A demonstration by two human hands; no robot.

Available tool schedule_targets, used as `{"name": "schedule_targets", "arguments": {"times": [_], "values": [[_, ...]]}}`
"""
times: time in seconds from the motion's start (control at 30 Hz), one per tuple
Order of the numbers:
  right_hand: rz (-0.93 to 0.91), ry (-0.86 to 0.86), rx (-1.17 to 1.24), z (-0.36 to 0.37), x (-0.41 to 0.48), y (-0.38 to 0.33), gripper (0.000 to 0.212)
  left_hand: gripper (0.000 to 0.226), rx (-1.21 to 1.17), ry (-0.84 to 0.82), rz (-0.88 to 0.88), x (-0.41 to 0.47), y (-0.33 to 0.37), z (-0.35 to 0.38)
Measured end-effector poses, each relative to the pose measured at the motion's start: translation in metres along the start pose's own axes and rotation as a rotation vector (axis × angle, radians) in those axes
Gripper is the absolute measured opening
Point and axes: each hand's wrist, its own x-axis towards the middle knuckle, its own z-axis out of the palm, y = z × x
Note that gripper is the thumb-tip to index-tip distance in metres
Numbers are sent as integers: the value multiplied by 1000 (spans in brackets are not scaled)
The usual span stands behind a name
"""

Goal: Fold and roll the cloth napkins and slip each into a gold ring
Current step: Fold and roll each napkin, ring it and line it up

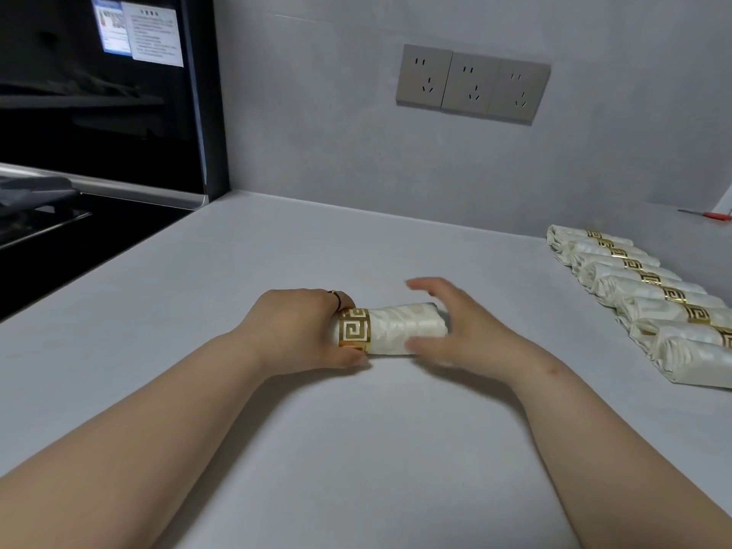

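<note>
A rolled ivory cloth napkin (400, 328) lies sideways on the pale grey counter (356, 449). A gold ring (353, 330) with a cut-out key pattern sits around its left end. My left hand (297, 334) grips that ring, fingers curled over the top and thumb underneath. My right hand (447, 330) is at the roll's right end, blurred, thumb against the front of the cloth and fingers spread above it. At the right, several rolled napkins in gold rings (649, 295) lie side by side in a row.
A black oven (107, 112) with its glass door dropped open stands at the left. Three wall sockets (471, 85) sit on the grey wall behind. A red-handled tool (713, 215) lies at the far right by the wall.
</note>
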Motion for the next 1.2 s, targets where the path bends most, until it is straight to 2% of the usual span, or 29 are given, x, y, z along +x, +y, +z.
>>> {"name": "schedule_targets", "arguments": {"times": [0.07,0.13,0.23,0.33,0.53,0.63,0.73,0.87,0.93,1.07,1.13,1.2], "values": [[-140,-39,-324,10,0,-3,63,71,-22,-45,-10,-1,1,-2],[-217,-1,-462,16,3,-2,56,79,-85,-114,-53,-4,-6,-6],[-182,-23,-424,12,2,-1,47,66,-265,-213,-75,-11,-28,-13],[-157,-58,-423,8,0,-1,46,64,-403,-213,-99,-20,-43,-13],[-285,18,-475,21,-4,-17,70,64,-457,-214,-59,-18,-33,-5],[-322,45,-479,27,-1,-21,61,73,-602,-244,-54,-19,-32,-3],[-321,34,-422,25,0,-20,48,64,-686,-206,-72,-18,-37,0],[-281,-3,-377,20,-1,-18,40,61,-672,-130,-99,-16,-36,4],[-275,-8,-398,19,-1,-18,45,60,-673,-106,-104,-17,-33,4],[-173,-62,-360,10,-6,-17,84,67,-631,-139,-61,-21,-32,0],[-105,-63,-332,-1,-9,-10,87,67,-668,-169,-58,-24,-36,-4],[-27,-56,-321,-11,-12,3,81,66,-685,-176,-46,-26,-40,-6]]}}
